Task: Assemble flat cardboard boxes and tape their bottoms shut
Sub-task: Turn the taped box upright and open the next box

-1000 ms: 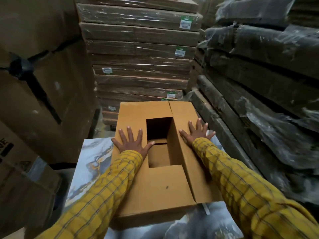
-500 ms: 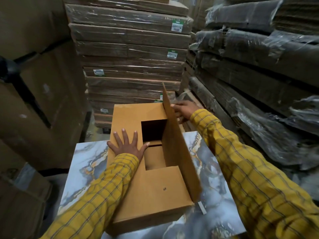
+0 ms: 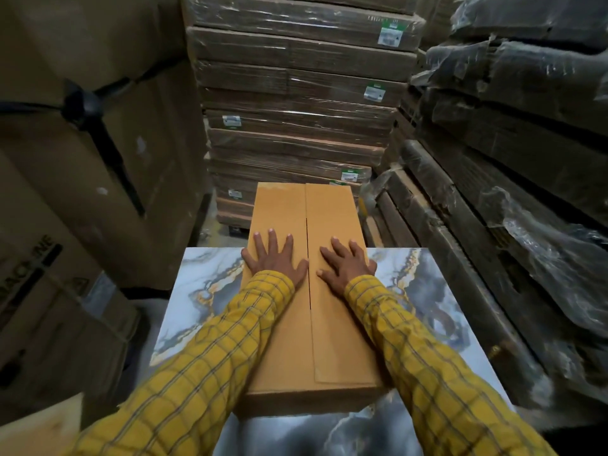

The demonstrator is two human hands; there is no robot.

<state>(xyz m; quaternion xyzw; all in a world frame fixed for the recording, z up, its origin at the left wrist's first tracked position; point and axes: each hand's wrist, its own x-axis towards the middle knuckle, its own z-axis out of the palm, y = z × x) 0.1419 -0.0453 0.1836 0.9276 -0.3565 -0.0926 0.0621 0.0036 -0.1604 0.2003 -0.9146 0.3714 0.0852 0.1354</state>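
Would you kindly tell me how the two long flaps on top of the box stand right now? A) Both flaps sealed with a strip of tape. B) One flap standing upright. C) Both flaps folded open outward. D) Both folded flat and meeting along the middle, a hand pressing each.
D: the two flaps of the box lie flat with a thin seam between them, the left hand and right hand spread palm-down on either side; no tape shows.

Dim, warm indoor light leaves the corners dark and the image soft and grainy. Wide-angle bending curves the edges. Faint glare streaks the plastic-wrapped stacks (image 3: pixel 513 103), and the marbled surface (image 3: pixel 204 291) looks brightest.
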